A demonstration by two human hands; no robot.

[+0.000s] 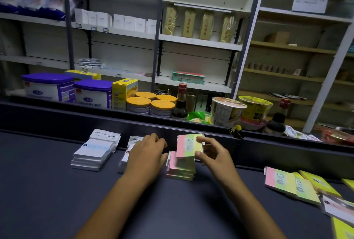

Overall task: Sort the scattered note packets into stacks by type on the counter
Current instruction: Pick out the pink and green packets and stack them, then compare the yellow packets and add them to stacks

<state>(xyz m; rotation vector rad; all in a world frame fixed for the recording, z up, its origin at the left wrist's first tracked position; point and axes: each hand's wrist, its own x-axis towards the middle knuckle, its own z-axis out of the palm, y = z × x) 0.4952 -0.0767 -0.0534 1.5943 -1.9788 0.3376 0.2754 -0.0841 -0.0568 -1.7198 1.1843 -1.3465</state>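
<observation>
Right, counter status:
- right hand pinches a pink-green-yellow packet by its right edge, thumb low, fingertips on top; it's tilted, just above the coloured stack.
- left hand lies palm-down, fingers loosely curled, on a white stack; whether it grips anything, cannot tell — hand hides it.
- second white stack further left, one white packet leaning behind it.
- unsorted coloured and yellow packets scattered far right on the dark counter.
- tins and cup noodles on the ledge behind.
</observation>
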